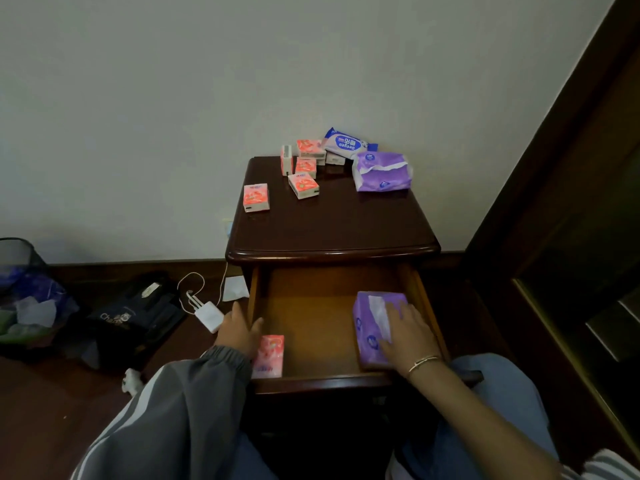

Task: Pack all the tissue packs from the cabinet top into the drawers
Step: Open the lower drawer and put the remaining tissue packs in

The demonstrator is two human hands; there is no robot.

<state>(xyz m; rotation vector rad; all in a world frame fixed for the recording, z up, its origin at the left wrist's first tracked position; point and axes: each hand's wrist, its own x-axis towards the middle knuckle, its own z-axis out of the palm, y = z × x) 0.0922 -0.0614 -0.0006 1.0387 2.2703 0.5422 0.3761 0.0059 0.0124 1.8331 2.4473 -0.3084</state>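
The top drawer (311, 317) of a dark wooden cabinet (332, 233) stands pulled out. In it lie a small pink tissue pack (270, 355) at the front left and a purple soft tissue pack (372, 327) at the right. My right hand (407, 336) rests flat on the purple pack with its fingers spread. My left hand (239, 329) lies over the drawer's left wall, thumb inside, just behind the pink pack. At the back of the cabinet top sit several small pink packs (303, 185), a blue wipes pack (344, 143) and another purple pack (382, 171).
On the floor to the left lie a white charger with its cable (207, 315), a black bag (135, 313) and a mesh waste bin (20, 289). A dark wooden door frame (568, 202) stands close on the right. My knees flank the drawer front.
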